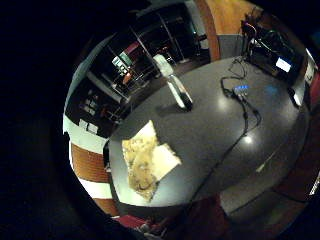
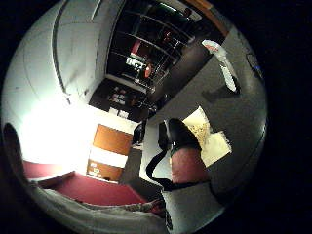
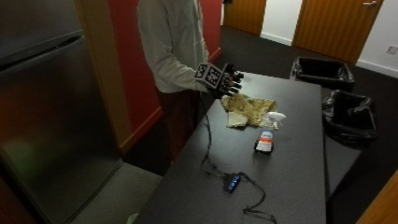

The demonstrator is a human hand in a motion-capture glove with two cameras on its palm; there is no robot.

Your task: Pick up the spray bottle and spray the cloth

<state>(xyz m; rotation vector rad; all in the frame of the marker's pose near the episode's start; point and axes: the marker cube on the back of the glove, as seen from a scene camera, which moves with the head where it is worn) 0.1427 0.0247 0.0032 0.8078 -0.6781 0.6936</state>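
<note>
A clear spray bottle with a white trigger head and a blue and orange label stands upright on the dark table. It shows too in the palm views. Just beyond it lies a crumpled yellow and white cloth. My gloved right hand hovers above the table's edge, close to the cloth's far end, fingers relaxed and holding nothing. It is well short of the bottle.
A black cable runs along the table to a small box with blue lights. Two black bins stand beside the table. A metal fridge is at the left.
</note>
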